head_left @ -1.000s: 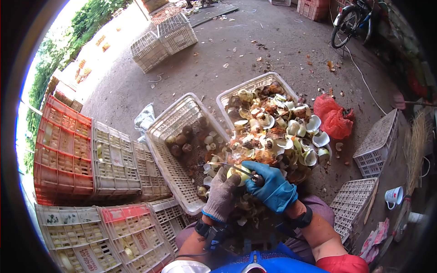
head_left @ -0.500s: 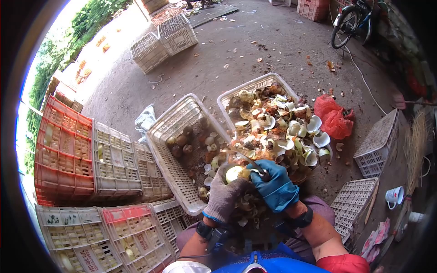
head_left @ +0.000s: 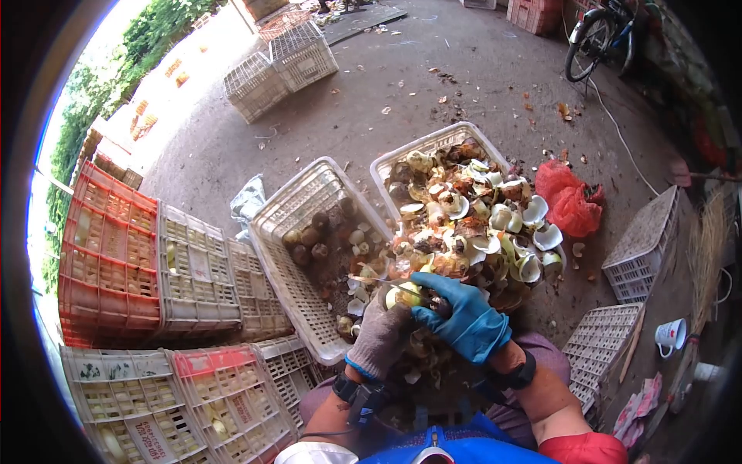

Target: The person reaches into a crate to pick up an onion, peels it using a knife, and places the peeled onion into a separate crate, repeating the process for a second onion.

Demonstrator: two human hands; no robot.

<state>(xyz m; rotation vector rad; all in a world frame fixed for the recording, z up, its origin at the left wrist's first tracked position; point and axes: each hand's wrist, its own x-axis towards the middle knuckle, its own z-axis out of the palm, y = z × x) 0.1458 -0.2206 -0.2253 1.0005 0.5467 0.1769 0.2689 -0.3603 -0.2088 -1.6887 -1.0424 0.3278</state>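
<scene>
Left hand [head_left: 379, 334] grips pale fruit [head_left: 407, 295], right hand [head_left: 465, 319] grips knife [head_left: 380, 282]; crate labels [head_left: 239, 408] illegible.

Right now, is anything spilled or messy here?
Yes. The peel heap overflows the white basket, hiding its near rim, and loose pieces lie on the ground beside the red bag.

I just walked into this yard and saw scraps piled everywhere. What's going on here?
A person is working over two white baskets on the ground. Their grey-gloved left hand holds a pale round piece, and their blue-gloved right hand grips a knife with its blade laid against that piece. The near basket holds a few brown round ones. The far basket is heaped with cut shells. A red bag lies beside the heap.
</scene>
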